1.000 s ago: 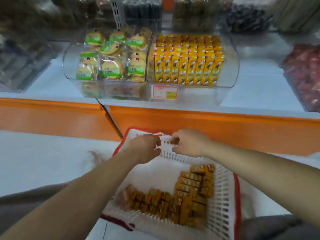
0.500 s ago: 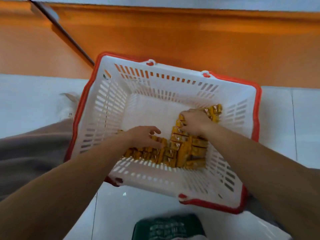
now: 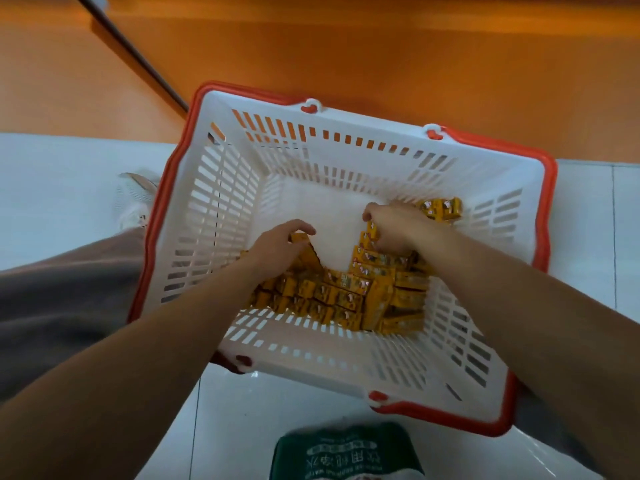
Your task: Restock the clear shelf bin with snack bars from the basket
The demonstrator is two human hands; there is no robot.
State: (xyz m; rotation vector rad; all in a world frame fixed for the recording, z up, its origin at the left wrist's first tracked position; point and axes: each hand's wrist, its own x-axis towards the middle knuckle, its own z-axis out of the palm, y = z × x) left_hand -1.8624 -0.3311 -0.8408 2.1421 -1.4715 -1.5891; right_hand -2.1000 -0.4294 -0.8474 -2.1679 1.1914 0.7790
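Down in the basket (image 3: 221, 209), the right hand (image 3: 401, 226) curls its fingers and thumb round the far end of a column of snack bars (image 3: 346, 292) and pinches the topmost ones. Its knuckles hide how many it holds. The left hand (image 3: 277, 251) lies palm-down on the left end of the pile with its fingers bent over the wrappers. Whether it grips a bar or only rests there cannot be told.

The bars are small, flat, oblong packets in glossy yellow-orange foil, with small printed pictures too blurred to read. They lie in loose overlapping rows along the near and right part of the basket's bottom. A few more show just beyond the right hand, against the right wall.

The basket is white moulded plastic. Its sloping walls are pierced with rows of slots and edged by a smooth red rim with rounded corners. The right forearm covers part of its near right corner. It stands on a floor (image 3: 52, 174) of pale glossy tiles, against a flat orange panel (image 3: 381, 46) crossed at the far left by a dark slanting strip (image 3: 138, 53).

Left of the basket, a pale mesh shoe (image 3: 133, 199) and a brown fabric trouser leg (image 3: 62, 296) show in part. At the near edge, a dark green printed pack (image 3: 346, 455) is cut off by the frame.
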